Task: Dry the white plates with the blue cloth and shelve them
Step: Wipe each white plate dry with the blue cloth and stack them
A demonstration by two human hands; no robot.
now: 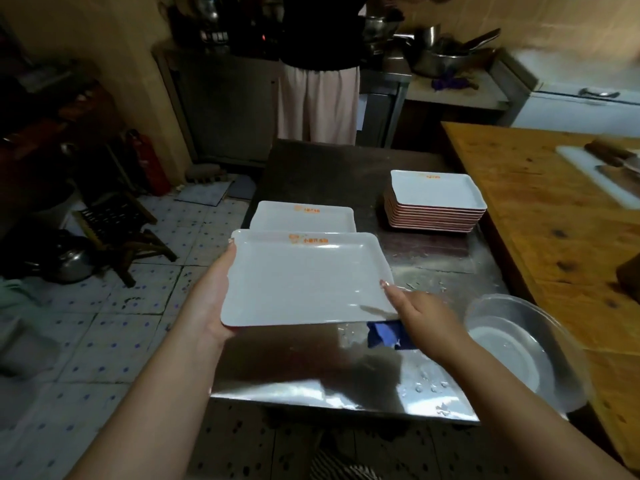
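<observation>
The person's left hand (211, 299) is gripping the left edge of a white rectangular plate (304, 278), holding it above the wet steel table (311, 368). The right hand (426, 320) is pinching the plate's right corner, with the crumpled blue cloth (388, 336) bunched beneath that grip. A second plate (301, 216) is lying just beyond.

Held plate (304, 278): smooth, glossy white surface, orange print at 12 o'clock edge. Counter (311, 368): polished metal, reflective, beaded with water. Cloth (386, 336): blue fabric, matt. Bowl (519, 348): shiny metal. Table (540, 202): bare, knotted wood.
</observation>
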